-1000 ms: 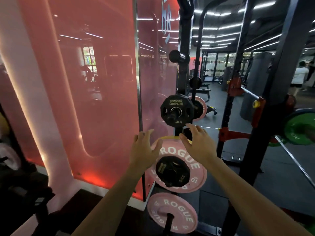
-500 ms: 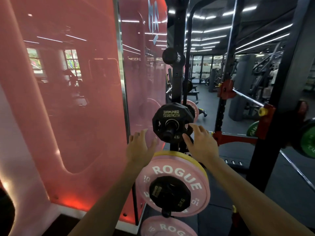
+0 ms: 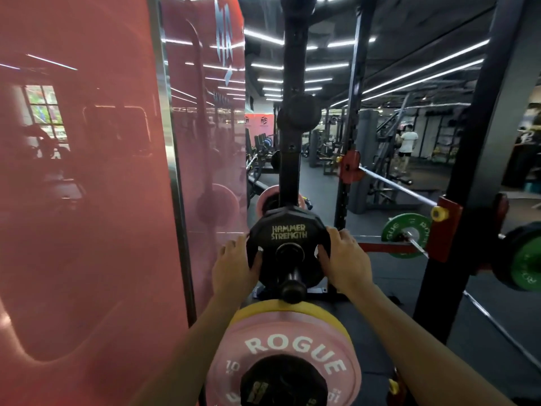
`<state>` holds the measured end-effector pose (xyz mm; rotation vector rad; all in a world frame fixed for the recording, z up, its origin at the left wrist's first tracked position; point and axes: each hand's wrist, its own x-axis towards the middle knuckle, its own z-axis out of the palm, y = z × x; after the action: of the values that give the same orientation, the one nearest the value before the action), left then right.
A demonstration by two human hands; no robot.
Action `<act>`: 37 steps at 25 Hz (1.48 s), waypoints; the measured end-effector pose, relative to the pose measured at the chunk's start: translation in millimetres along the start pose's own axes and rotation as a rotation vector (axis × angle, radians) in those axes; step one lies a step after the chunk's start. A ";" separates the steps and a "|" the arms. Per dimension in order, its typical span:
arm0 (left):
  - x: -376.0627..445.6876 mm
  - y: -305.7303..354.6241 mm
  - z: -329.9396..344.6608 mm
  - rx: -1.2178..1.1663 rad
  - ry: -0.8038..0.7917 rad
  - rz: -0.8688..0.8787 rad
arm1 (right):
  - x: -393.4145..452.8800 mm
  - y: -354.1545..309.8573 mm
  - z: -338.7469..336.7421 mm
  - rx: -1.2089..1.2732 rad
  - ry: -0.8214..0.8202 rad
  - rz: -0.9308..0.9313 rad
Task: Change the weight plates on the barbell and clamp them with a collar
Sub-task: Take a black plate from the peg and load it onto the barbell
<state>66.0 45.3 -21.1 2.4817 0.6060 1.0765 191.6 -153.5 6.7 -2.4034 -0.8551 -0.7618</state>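
Note:
A small black Hammer Strength plate (image 3: pixel 288 230) hangs on a storage peg (image 3: pixel 292 290) of the black rack upright (image 3: pixel 290 171). My left hand (image 3: pixel 234 268) grips its left rim, thumb on the face. My right hand (image 3: pixel 344 259) grips its right rim, thumb curled into a grip hole. Below it, a pink Rogue plate (image 3: pixel 292 344) with a yellow plate (image 3: pixel 263 306) behind and another small black plate (image 3: pixel 282 382) in front sit on a lower peg. The barbell (image 3: pixel 392 184) rests on the rack at right, carrying a green plate (image 3: pixel 401 234) at the far end and another green plate (image 3: pixel 524 265) at the near end.
A red glass wall (image 3: pixel 87 200) with a metal frame edge (image 3: pixel 175 186) stands close on the left. A black rack post (image 3: pixel 468 171) with a red J-hook (image 3: pixel 448 230) rises at right. A person (image 3: pixel 407 145) stands far back among the gym machines.
Both hands rose from the pink plate's top edge to the small black plate and closed on its two sides. The view moved closer and upward.

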 end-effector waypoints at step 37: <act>-255.0 190.2 -128.1 -0.033 0.016 0.228 | -306.7 44.3 -279.6 -0.205 0.149 0.125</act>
<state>-142.2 -226.3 2.5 2.5617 0.3120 1.1785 -72.7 -476.5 5.9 -2.5099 -0.5867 -1.0067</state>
